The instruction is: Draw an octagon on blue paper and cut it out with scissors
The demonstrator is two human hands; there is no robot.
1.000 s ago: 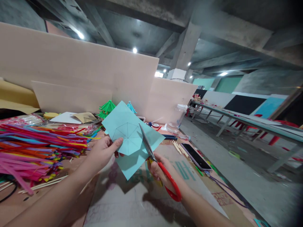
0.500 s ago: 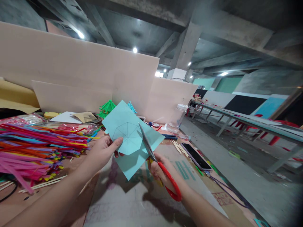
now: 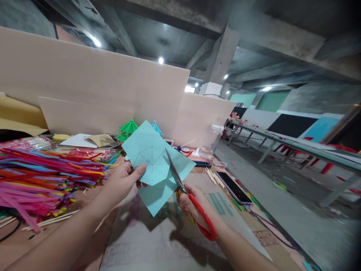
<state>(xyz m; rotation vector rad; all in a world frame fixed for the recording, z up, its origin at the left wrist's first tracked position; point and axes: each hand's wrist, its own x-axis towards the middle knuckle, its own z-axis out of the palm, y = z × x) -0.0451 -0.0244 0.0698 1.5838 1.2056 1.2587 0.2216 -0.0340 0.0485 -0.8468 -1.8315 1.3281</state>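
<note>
Head view, only cam. Left hand (image 3: 122,183) pinching light-blue paper sheet (image 3: 156,165) at its 8 o'clock edge, thumb on top, other fingers hidden behind; sheet held up off the table (image 3: 169,241), tilted like a diamond, pencilled polygon w/ spokes drawn near centre. Right hand (image 3: 190,205) closed thru the red loops of the scissors (image 3: 186,195), fingers curled tight; blades point toward 11 o'clock, lying against the sheet's right half, tip at approx the polygon's 3 o'clock corner. Blades nearly together; can't tell if biting paper or just lying over it.

Vs. 1 s and 0.5 s ago: practically nothing changed. Same sheet angle, same blade line, same thumb spot; only a hair of camera drift. Reads as a pause mid-cut along the drawn outline, or a v. slow snip, not a repositioning.

Surroundings: big heap of coloured pipe cleaners (image 3: 42,173) at 9 o'clock of the hands, thin wooden sticks (image 3: 50,220) below it. Phone (image 3: 233,186) lying flat at 3 o'clock, well apart. Green paper umbrella (image 3: 127,128) at 12 o'clock behind the sheet. Clear jar (image 3: 212,140) at 1 o'clock, near the board wall.
</note>
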